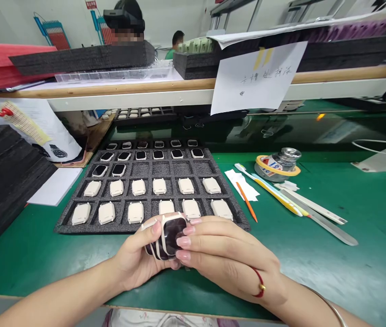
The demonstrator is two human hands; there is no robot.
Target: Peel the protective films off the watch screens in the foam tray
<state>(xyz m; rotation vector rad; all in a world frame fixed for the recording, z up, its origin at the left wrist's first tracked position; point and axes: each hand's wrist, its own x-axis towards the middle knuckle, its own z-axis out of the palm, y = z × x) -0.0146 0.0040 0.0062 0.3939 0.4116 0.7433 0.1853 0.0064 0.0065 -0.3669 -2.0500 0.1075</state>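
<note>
My left hand point(133, 259) is closed around a small stack of smartwatch cases point(172, 234) with white frames and dark screens, its thumb on their left edge. My right hand point(233, 256) has its fingers pressed together against the right side of the top case; its thumb is hidden. Right behind my hands lies a black foam tray point(170, 170) with rows of compartments. Its two front rows hold white watch cases point(159, 186), pale side up. Watch cases with dark screens point(158, 155) sit in the rear rows.
On the green table point(366, 204) to the right lie an orange stick point(246, 202), a toothbrush point(274, 193), a metal spatula point(332, 230) and a glass jar with tape point(277, 164). Black foam sheets point(5, 181) are stacked left. A shelf point(128, 93) crosses behind; a person point(124, 20) is beyond.
</note>
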